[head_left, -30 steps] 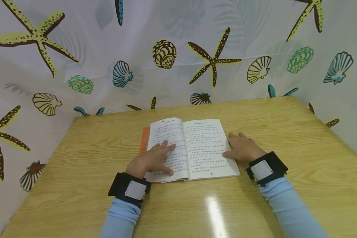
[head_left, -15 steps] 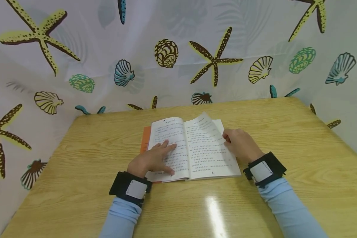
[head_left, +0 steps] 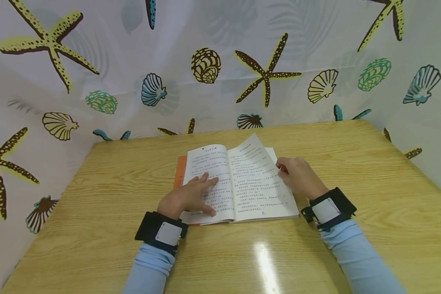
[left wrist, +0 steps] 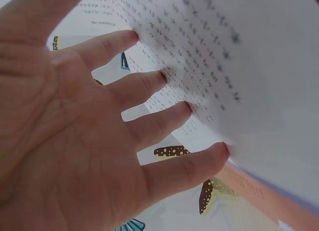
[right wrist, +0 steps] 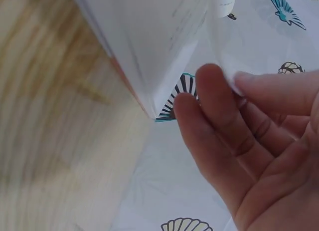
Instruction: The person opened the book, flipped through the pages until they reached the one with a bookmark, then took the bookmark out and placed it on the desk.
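Note:
An open book (head_left: 208, 160) printed with lines of text lies on the wooden table. Its orange cover (head_left: 179, 171) sticks out past the left-hand page. My left hand (head_left: 189, 198) rests on that page with fingers spread; in the left wrist view the fingertips (left wrist: 219, 152) touch the paper. With thumb and forefinger my right hand (head_left: 300, 178) pinches the outer edge of a right-hand page (head_left: 255, 175). That page is raised and bowed, its top corner lifted over the page beneath (head_left: 270, 152). In the right wrist view the thumb (right wrist: 274, 91) meets the forefinger at the page edge.
Wooden tabletop (head_left: 106, 196) surrounds the book on all sides. Behind it and at both sides hangs a pale cloth (head_left: 220, 102) printed with starfish and shells. Each wrist wears a black strap (head_left: 161, 232), above light blue sleeves (head_left: 360, 253).
The right hand went from lying spread at the book's right edge to pinching a page there. That page's top corner has risen. The left hand stays in place on the left page.

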Available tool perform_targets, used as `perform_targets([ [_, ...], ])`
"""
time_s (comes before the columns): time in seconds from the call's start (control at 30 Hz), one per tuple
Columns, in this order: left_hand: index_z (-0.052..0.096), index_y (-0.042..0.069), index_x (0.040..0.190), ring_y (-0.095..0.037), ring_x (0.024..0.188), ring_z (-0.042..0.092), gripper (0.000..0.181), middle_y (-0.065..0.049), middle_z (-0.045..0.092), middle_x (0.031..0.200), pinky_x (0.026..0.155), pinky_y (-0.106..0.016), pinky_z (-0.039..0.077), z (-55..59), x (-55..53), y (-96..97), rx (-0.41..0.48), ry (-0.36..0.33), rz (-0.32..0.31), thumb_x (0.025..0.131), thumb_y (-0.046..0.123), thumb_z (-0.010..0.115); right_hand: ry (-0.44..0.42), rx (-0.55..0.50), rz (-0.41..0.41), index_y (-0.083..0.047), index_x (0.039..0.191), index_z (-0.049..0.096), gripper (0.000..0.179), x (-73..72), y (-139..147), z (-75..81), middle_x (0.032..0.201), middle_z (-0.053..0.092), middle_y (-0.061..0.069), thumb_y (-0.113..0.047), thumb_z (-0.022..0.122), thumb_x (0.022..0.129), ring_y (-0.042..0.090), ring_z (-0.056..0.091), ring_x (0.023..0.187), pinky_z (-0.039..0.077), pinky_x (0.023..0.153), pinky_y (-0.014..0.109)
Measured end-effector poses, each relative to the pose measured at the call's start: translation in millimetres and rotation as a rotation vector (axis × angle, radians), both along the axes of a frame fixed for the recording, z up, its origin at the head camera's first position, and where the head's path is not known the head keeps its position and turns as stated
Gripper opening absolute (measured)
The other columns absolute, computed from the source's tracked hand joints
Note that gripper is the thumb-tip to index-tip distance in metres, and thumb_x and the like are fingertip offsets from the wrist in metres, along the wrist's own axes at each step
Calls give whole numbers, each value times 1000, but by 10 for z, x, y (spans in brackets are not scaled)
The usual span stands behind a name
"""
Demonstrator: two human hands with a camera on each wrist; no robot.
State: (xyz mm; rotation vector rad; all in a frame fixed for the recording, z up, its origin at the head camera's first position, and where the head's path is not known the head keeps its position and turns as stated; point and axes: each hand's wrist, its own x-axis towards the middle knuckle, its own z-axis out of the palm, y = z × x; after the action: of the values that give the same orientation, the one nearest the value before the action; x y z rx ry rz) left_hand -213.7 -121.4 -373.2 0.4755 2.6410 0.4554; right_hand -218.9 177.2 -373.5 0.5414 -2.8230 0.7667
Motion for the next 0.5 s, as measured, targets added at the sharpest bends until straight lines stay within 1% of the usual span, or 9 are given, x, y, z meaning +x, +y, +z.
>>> perform_targets([
  [0.07, 33, 17, 160, -39, 153, 14, 98, -14, 17, 168, 117, -60, 22, 1, 1, 2, -1, -1, -2, 80, 30, 88, -25, -50, 27, 13, 110, 68, 16, 1, 9, 15, 86, 67, 19, 7, 61, 96, 23, 55, 67, 47, 60, 32],
  [0.1, 33, 17, 160, -39, 153, 14, 98, -14, 17, 168, 117, -60, 22, 5, 3, 3, -2, -2, -3, 80, 30, 88, -54, -94, 50, 13, 115, 67, 20, 7, 10, 27, 90, 68, 20, 2, 58, 100, 22, 56, 69, 47, 60, 30],
  [0.17, 34, 16, 160, -40, 153, 15, 98, -15, 17, 168, 117, -60, 22, 12, 8, 2, -3, -3, -6, 80, 30, 88, -150, -221, 117, 14, 126, 62, 33, 20, 0, 52, 100, 69, 22, -10, 48, 108, 23, 62, 78, 51, 65, 29],
  [0.23, 33, 16, 160, -40, 153, 14, 98, -15, 17, 168, 117, -60, 22, 17, 12, 1, -6, -7, -7, 80, 30, 88, -250, -334, 182, 15, 136, 54, 48, 43, -38, 73, 114, 67, 26, -23, 34, 113, 29, 66, 93, 55, 77, 35],
  [0.27, 33, 16, 160, -40, 153, 14, 98, -15, 17, 168, 117, -60, 22, 18, 15, 0, -5, -10, -6, 80, 30, 88, -294, -377, 213, 15, 139, 51, 54, 57, -70, 82, 122, 64, 28, -27, 28, 113, 32, 65, 102, 55, 86, 41],
  [0.3, 33, 16, 160, -40, 153, 14, 98, -15, 17, 168, 117, -60, 22, 20, 17, -2, -6, -11, -6, 80, 30, 88, -325, -397, 250, 14, 143, 47, 58, 71, -107, 84, 133, 60, 29, -31, 23, 114, 36, 62, 114, 52, 95, 47],
  [0.33, 33, 16, 160, -40, 153, 14, 98, -15, 17, 168, 117, -61, 23, 18, 18, -4, -8, -11, -6, 80, 30, 88, -348, -395, 286, 12, 146, 45, 60, 83, -148, 82, 138, 56, 30, -32, 20, 114, 39, 60, 119, 49, 99, 53],
  [0.4, 33, 17, 161, -39, 153, 14, 98, -14, 16, 168, 117, -61, 23, 13, 19, -8, -12, -10, -6, 80, 31, 87, -357, -340, 343, 7, 151, 41, 59, 110, -246, 64, 149, 47, 27, -33, 18, 113, 43, 50, 131, 39, 108, 59],
  [0.5, 33, 17, 160, -40, 152, 15, 98, -15, 17, 168, 116, -62, 24, 10, 17, -12, -19, -2, -13, 80, 32, 87, -336, -211, 412, 0, 155, 38, 53, 143, -385, 7, 157, 40, 20, -31, 25, 114, 41, 39, 142, 30, 114, 59],
])
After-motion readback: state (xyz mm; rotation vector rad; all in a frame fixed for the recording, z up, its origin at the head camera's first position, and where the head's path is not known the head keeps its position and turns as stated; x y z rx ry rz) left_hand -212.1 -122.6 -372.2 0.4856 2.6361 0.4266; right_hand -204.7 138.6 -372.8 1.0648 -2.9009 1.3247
